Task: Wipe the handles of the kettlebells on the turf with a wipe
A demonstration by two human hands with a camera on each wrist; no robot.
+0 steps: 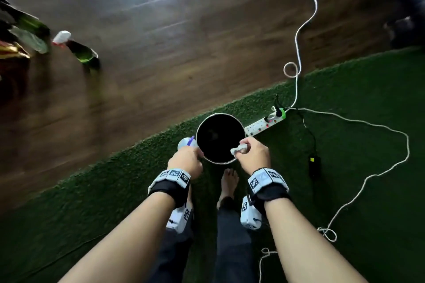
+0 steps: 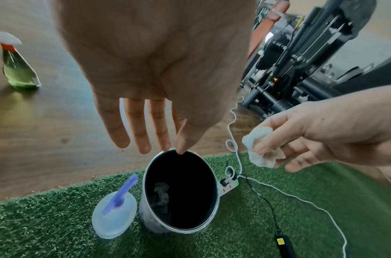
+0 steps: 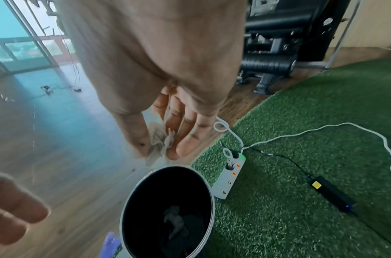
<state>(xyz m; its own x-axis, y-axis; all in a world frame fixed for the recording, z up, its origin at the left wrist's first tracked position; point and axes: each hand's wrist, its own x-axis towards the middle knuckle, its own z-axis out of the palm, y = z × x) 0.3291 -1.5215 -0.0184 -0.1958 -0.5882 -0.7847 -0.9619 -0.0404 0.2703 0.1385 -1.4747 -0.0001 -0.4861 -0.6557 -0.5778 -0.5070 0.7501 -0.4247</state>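
Observation:
No kettlebell shows in any view. My right hand [image 1: 245, 149] pinches a crumpled white wipe [image 1: 239, 149] between thumb and fingers, just above the right rim of a round metal bin [image 1: 220, 114] standing on the green turf [image 1: 356, 99]. In the right wrist view the wipe [image 3: 159, 141] hangs above the bin [image 3: 190, 192]. A used wipe [image 2: 161, 193] lies at the bottom of the bin. My left hand [image 2: 150, 146] hovers with straight fingers over the bin's far rim and holds nothing.
A pale round lid with a purple handle [image 2: 115, 214] lies left of the bin. A power strip [image 1: 264, 122], a black adapter [image 1: 314, 165] and a white cable [image 1: 391, 135] lie on the turf to the right. A green spray bottle [image 1: 78, 49] stands on the wood floor.

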